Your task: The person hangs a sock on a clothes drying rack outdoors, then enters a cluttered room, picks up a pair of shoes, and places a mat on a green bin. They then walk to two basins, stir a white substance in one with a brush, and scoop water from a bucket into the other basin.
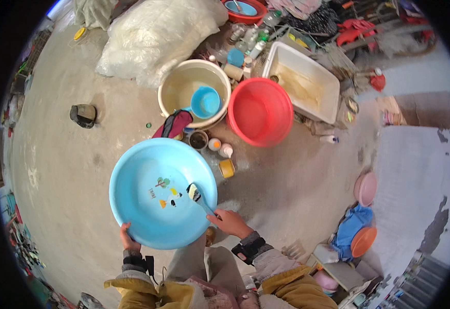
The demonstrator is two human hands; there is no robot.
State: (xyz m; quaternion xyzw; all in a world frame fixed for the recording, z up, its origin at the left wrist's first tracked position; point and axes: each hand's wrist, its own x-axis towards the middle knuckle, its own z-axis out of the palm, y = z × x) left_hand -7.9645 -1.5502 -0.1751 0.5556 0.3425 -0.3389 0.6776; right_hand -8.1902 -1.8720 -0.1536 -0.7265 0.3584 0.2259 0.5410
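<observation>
A wide light-blue plastic basin [140, 216] with a printed tree and bird inside is before me, above my knees. My left hand [129, 238] grips its lower left rim, thumb on top. In my right hand [230, 223] is the blue handle of a scrub brush [194, 193] with black and white bristles; its head is over the right part of the basin's inside. Whether the bristles touch the basin I cannot tell. Beyond the basin, a cream tub [174, 85] holds water and a blue dipper [205, 102]. A maroon and black cloth [176, 123] hangs at its edge.
Right of the cream tub stands a red basin [260, 112], with a dirty white rectangular tub [298, 81] behind it. Bottles [214, 144] and a yellow container [226, 168] are on the floor near my basin. Large plastic-wrapped bundles [151, 38] lie at the back; a kettle-like object [84, 116] stands left.
</observation>
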